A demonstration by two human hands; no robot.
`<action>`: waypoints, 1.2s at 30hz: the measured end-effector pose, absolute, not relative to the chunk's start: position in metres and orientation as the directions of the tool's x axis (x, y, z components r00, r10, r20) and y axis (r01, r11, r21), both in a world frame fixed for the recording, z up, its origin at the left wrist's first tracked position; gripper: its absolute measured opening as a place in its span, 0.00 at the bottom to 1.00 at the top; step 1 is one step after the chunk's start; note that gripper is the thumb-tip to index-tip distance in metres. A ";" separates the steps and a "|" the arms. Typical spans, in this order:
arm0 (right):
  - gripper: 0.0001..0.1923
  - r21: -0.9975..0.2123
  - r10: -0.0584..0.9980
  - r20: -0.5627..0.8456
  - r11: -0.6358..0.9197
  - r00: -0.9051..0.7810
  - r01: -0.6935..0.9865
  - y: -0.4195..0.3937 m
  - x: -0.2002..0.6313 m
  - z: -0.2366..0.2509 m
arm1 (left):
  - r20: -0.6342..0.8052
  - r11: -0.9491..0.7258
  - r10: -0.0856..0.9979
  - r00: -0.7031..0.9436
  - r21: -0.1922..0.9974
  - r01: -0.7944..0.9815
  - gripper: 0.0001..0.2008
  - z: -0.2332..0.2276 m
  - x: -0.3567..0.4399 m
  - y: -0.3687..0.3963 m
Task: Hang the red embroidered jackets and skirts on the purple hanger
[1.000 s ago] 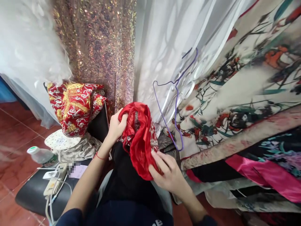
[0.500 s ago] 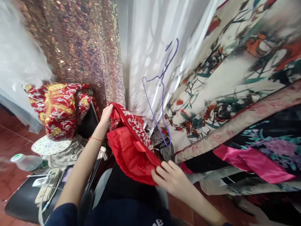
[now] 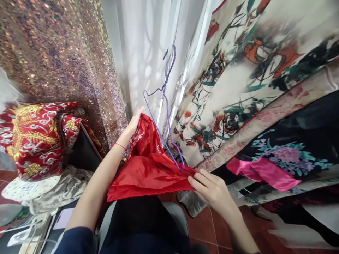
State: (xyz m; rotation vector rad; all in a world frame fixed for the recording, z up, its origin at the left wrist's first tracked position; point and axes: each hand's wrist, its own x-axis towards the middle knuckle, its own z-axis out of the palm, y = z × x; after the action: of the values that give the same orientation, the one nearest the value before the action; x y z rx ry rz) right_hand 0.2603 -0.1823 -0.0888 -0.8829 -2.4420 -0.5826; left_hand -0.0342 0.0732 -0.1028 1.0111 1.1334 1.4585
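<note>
A red satin garment [image 3: 148, 169] with silver embroidery along one edge is stretched between my two hands. My left hand [image 3: 133, 124] grips its upper end near the sequin fabric. Low at the centre, my right hand [image 3: 210, 186] pinches the lower right corner. A purple wire hanger [image 3: 167, 106] hangs just behind the garment, its lower bend almost touching the cloth near my right hand.
Hanging clothes fill the right: a floral cream dress [image 3: 238, 88], a black floral garment [image 3: 291, 148] with a pink sash [image 3: 265, 171]. A sequin fabric [image 3: 58, 53] hangs at left. Red-and-gold embroidered clothing [image 3: 34, 137] is piled on a black chair [image 3: 82, 155]. The floor is red tile [image 3: 209, 225].
The bunched red garment has been pulled open and spread between my hands. My left hand rose with its end, my right hand drew the corner rightward. The view shifted right.
</note>
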 end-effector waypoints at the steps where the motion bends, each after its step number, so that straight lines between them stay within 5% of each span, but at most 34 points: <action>1: 0.12 0.217 0.471 0.564 0.707 -0.678 0.673 -0.181 0.260 -0.090 | 0.022 -0.044 0.995 -0.098 0.973 -0.226 0.21 -0.101 -0.027 0.073; 4: 0.11 0.163 0.502 0.559 0.713 -0.659 0.682 -0.176 0.262 -0.098 | 0.010 -0.005 1.000 0.015 0.955 -0.298 0.21 -0.102 -0.012 0.069; 11: 0.11 -0.018 0.624 0.602 0.634 -0.498 0.773 -0.164 0.282 -0.121 | 0.092 -0.124 0.991 -0.099 0.910 -0.396 0.21 -0.126 -0.030 0.037; 17: 0.10 -0.152 0.711 0.596 0.557 -0.373 0.817 -0.158 0.284 -0.131 | 0.209 -0.287 0.943 -0.261 0.906 -0.310 0.13 -0.138 -0.039 -0.009; 25: 0.12 -0.162 0.712 0.616 0.533 -0.336 0.831 -0.150 0.303 -0.135 | 0.221 -0.340 0.900 -0.376 0.896 -0.287 0.13 -0.147 -0.013 -0.043; 36: 0.12 -0.342 0.744 0.589 0.583 -0.316 0.737 -0.122 0.332 -0.079 | 0.275 -0.335 0.880 -0.386 0.937 -0.097 0.15 -0.138 -0.019 -0.061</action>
State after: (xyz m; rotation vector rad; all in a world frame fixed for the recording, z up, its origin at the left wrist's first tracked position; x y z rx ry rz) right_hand 0.3317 -0.1219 -0.0785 -1.1737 -2.0852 0.0123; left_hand -0.0190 -0.0608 -0.1384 1.1087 1.1832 1.8016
